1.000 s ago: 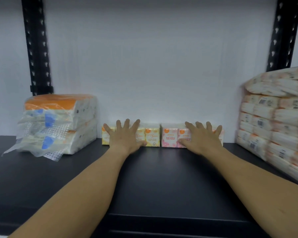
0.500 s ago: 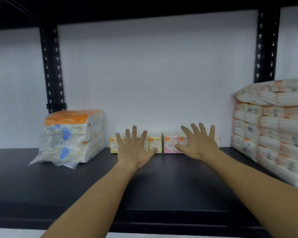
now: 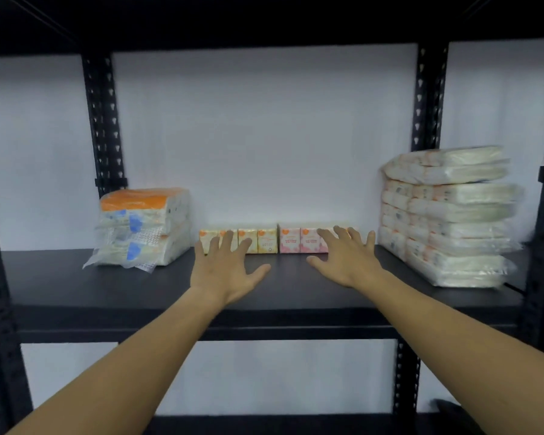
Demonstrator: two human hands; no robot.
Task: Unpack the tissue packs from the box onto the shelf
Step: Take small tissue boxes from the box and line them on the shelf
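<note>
Both hands, the left hand [image 3: 225, 271] and right hand [image 3: 346, 262], have drawn back, fingers spread, from the tissue packs [image 3: 277, 240] now lined up on the shelf [image 3: 76, 287]; this batch looks placed.

Both bare forearms reach up from the lower corners toward mid-frame, the left hand [image 3: 225, 271] and right hand [image 3: 347, 262] side by side and apart, palms down, fingers [image 3: 228, 241] straight and spread, thumbs pointing inward toward each other, holding nothing.
</note>
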